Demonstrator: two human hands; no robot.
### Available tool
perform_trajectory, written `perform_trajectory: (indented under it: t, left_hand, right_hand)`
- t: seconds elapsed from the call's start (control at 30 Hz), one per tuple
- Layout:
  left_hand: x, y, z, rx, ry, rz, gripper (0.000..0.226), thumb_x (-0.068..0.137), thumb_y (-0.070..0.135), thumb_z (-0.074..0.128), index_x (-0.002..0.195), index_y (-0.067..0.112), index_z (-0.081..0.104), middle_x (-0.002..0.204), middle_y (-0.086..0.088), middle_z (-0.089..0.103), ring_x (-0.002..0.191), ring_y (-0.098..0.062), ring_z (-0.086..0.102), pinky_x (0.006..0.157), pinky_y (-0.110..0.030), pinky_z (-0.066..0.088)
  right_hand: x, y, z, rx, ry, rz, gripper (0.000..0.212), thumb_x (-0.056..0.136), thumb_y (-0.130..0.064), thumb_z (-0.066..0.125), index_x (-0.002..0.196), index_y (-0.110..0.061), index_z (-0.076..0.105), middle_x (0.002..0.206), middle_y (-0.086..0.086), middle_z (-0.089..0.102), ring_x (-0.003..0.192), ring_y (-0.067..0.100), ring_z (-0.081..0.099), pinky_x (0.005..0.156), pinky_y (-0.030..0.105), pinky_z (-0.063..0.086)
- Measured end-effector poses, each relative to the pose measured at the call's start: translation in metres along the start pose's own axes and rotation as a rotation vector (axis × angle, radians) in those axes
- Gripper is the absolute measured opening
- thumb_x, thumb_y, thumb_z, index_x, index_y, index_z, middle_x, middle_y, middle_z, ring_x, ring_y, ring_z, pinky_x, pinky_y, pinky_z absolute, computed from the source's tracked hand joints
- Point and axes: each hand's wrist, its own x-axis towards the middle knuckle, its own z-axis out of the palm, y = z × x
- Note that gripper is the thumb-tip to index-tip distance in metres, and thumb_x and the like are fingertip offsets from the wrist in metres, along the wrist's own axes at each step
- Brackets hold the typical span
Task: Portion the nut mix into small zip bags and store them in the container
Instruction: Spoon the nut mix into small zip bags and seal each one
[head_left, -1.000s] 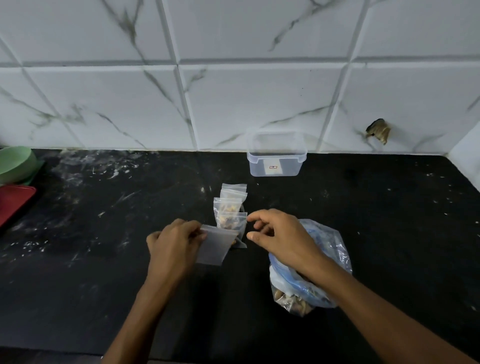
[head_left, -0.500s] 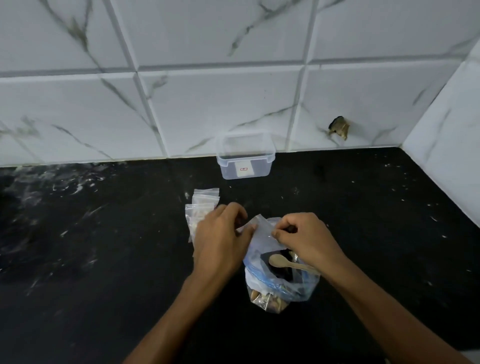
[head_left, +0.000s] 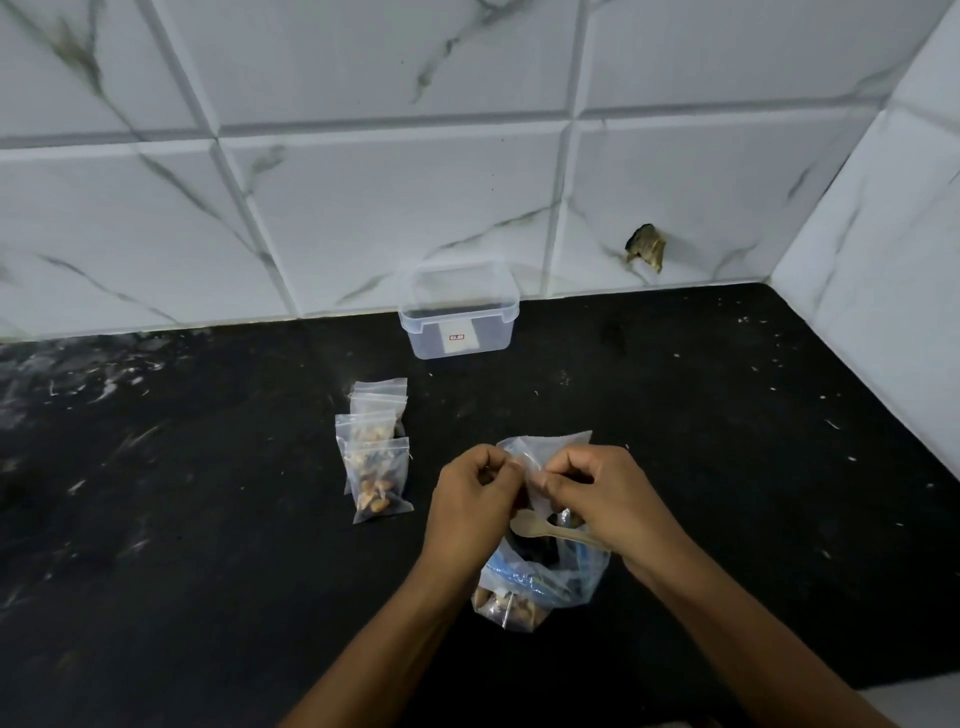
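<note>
Black counter (head_left: 156, 545) flecked with pale smears, white marbled tiles (head_left: 363, 218) behind. Left hand (head_left: 470, 506) and right hand (head_left: 605, 499) both pinched small empty zip bag (head_left: 545, 447) between them, above big nut-mix bag (head_left: 540, 587) holding wooden spoon (head_left: 540, 526). Filled bags (head_left: 376, 457) just left of hands; clear container (head_left: 460, 317) beyond, against wall.

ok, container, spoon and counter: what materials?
Container: clear, glossy plastic; the counter shows through its walls. Spoon: pale matte tan, likely wood, possibly plastic. Counter: black polished stone by its pale flecks, possibly laminate.
</note>
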Motion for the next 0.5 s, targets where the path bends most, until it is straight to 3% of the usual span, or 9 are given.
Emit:
perform_trajectory:
  t: [0.13, 0.2, 0.27, 0.37, 0.5]
  left_hand:
    - [0.002, 0.000, -0.008, 0.398, 0.096, 0.138, 0.014, 0.086, 0.022, 0.064, 0.072, 0.023, 0.063, 0.067, 0.002, 0.067, 0.066, -0.016, 0.065, 0.067, -0.046, 0.057]
    - [0.000, 0.002, -0.009, 0.570, 0.110, 0.195, 0.014, 0.084, 0.028, 0.063, 0.071, 0.024, 0.060, 0.064, 0.006, 0.065, 0.063, -0.013, 0.063, 0.063, -0.042, 0.056]
    - [0.000, 0.005, -0.009, 0.604, 0.082, 0.223, 0.015, 0.085, 0.029, 0.063, 0.070, 0.023, 0.059, 0.063, 0.006, 0.064, 0.061, -0.011, 0.062, 0.063, -0.042, 0.056]
    - [0.001, 0.012, -0.008, 0.571, -0.009, 0.230, 0.016, 0.087, 0.027, 0.063, 0.071, 0.022, 0.062, 0.064, 0.006, 0.065, 0.062, -0.009, 0.062, 0.067, -0.042, 0.056]
    - [0.002, 0.013, -0.008, 0.543, -0.015, 0.313, 0.011, 0.088, 0.029, 0.065, 0.079, 0.024, 0.063, 0.074, 0.008, 0.066, 0.072, -0.007, 0.062, 0.074, -0.042, 0.055]
  right_hand:
    - [0.005, 0.005, -0.002, -0.276, 0.211, -0.047, 0.013, 0.087, -0.020, 0.066, 0.075, -0.025, 0.063, 0.073, -0.007, 0.062, 0.067, 0.004, 0.060, 0.062, 0.019, 0.051]
    - [0.006, 0.005, 0.000, -0.400, 0.285, -0.104, 0.013, 0.087, -0.022, 0.066, 0.078, -0.028, 0.058, 0.076, -0.009, 0.059, 0.069, 0.004, 0.059, 0.064, 0.023, 0.054]
    - [0.006, 0.005, 0.001, -0.418, 0.247, -0.142, 0.011, 0.089, -0.022, 0.064, 0.090, -0.029, 0.057, 0.082, -0.010, 0.059, 0.072, 0.003, 0.060, 0.067, 0.024, 0.056]
    - [0.008, 0.004, 0.000, -0.362, 0.090, -0.151, 0.025, 0.091, -0.022, 0.063, 0.110, -0.034, 0.053, 0.087, -0.014, 0.057, 0.078, 0.000, 0.059, 0.066, 0.016, 0.050]
    - [0.009, -0.001, -0.002, -0.398, 0.126, -0.192, 0.007, 0.092, -0.023, 0.062, 0.096, -0.028, 0.063, 0.078, -0.014, 0.060, 0.072, -0.002, 0.061, 0.067, 0.018, 0.053]
